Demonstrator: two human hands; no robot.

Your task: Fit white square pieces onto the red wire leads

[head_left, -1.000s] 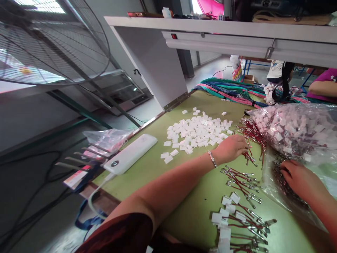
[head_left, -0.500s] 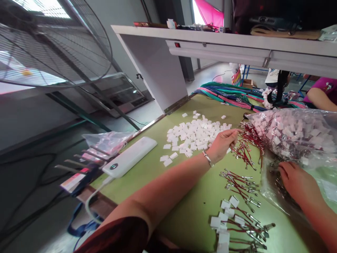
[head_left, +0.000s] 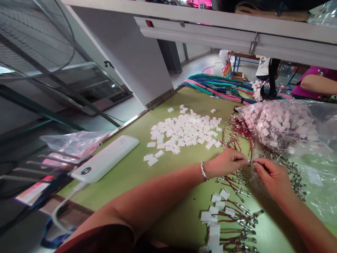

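Observation:
My left hand (head_left: 229,162), with a silver bracelet at the wrist, is closed in a pinch. My right hand (head_left: 273,176) is also closed, its fingertips meeting the left ones. Between them shows a tiny silvery metal end (head_left: 250,161), apparently of a short red wire; the rest is hidden by fingers. Below lie red wires with metal ends (head_left: 234,184) and a row of wires with white plastic housings (head_left: 214,230). Small metal parts (head_left: 293,172) spread beside my right hand. Loose red wires (head_left: 238,128) are heaped beyond both hands.
White housings (head_left: 184,130) lie scattered on the green table (head_left: 126,175). A white power bank (head_left: 105,160) rests near the left edge. A clear bag of white parts (head_left: 284,123) stands right. Behind are cable bundles (head_left: 216,86) and another person's arm (head_left: 317,84). A shelf (head_left: 210,15) overhangs.
My left hand has drawn back from the red wire heap. My right hand has lifted from the metal parts, and both hands now meet at the fingertips. The camera view has shifted.

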